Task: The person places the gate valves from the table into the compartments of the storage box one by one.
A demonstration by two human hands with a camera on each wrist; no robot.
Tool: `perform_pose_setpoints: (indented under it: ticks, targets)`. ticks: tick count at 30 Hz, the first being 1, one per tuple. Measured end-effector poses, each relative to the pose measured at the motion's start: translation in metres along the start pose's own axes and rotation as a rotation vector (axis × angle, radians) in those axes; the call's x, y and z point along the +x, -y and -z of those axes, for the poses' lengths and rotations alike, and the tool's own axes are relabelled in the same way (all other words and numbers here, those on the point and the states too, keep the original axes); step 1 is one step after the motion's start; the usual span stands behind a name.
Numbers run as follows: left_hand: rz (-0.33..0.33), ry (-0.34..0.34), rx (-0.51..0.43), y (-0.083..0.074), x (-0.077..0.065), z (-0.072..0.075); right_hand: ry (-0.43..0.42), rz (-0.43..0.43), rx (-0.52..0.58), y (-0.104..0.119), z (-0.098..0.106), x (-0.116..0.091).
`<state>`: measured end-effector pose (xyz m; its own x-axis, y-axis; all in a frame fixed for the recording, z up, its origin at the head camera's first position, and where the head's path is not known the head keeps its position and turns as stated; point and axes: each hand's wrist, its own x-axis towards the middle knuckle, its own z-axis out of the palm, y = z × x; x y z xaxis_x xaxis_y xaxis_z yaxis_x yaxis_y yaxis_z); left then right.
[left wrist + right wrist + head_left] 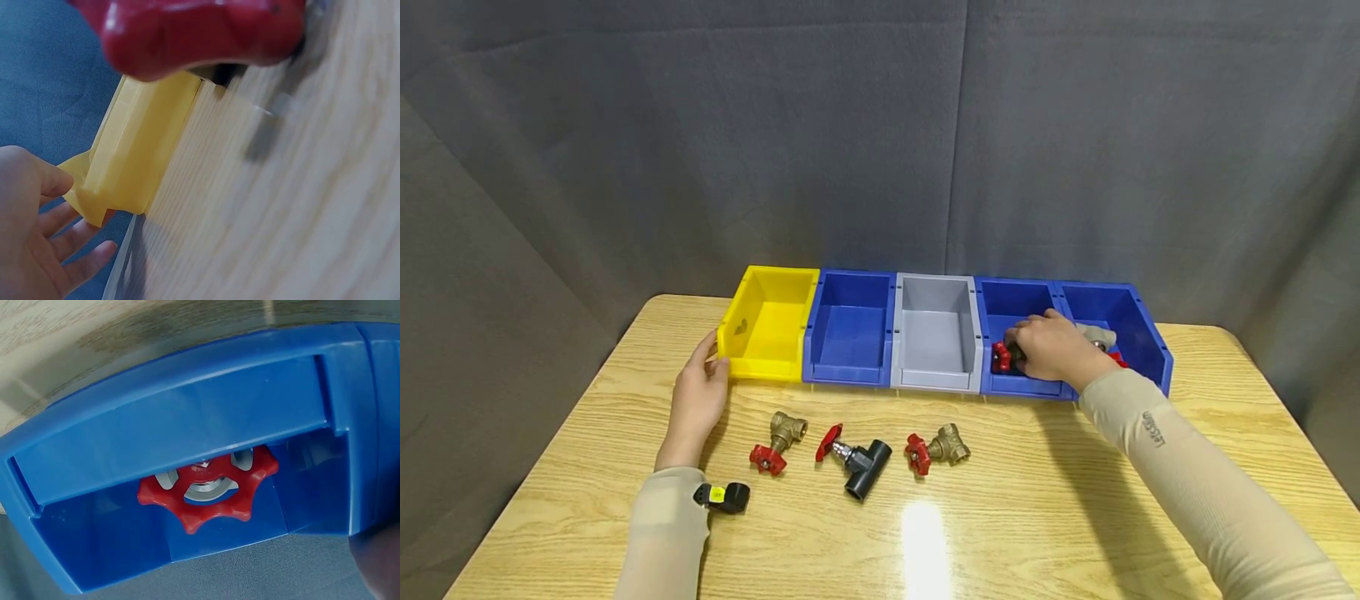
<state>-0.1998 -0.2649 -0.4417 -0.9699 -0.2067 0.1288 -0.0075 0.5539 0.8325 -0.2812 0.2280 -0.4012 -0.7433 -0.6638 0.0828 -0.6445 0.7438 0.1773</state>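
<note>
My left hand (pixel 696 396) holds the front left corner of the yellow bin (pixel 765 368). In the left wrist view its thumb lies on one side of the corner and the fingers (pixel 75 240) reach behind it. Reaching into the blue bin (pixel 1017 292) right of the grey one, my right hand (pixel 1052 346) grips a valve with a red handwheel (pixel 1001 357); the fingers cover most of its body. Beside that hand, the rightmost blue bin (pixel 1150 337) contains a pale valve (pixel 1096 336) with a red handwheel (pixel 206 487).
Before the bins lie a brass valve (pixel 784 432), a black tee valve (pixel 863 467) and another brass valve (pixel 949 446), all with red handwheels. A blue bin (pixel 850 375) and the grey bin (pixel 936 381) stand mid-row. Behind hangs a grey curtain (pixel 880 150).
</note>
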Motion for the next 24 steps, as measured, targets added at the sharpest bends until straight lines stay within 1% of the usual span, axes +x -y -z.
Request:
perform_pose_setpoints:
  ticks: [6,11,15,21,24]
  targets:
    - [0.006,0.0,-0.008,0.0,0.0,0.0,0.008,0.014,0.012,0.001,0.007,-0.001]
    - [0.004,-0.006,-0.007,0.001,0.0,0.0,-0.022,0.024,0.046,0.001,0.012,-0.003]
    - [0.001,-0.004,-0.009,0.002,0.0,0.0,-0.03,0.024,0.061,0.001,0.013,-0.005]
    - [-0.004,-0.009,0.001,0.002,0.001,0.0,-0.08,0.041,0.092,0.004,0.019,-0.012]
    - [-0.003,-0.008,0.007,0.002,0.002,0.0,-0.111,0.032,0.118,0.006,0.023,-0.015]
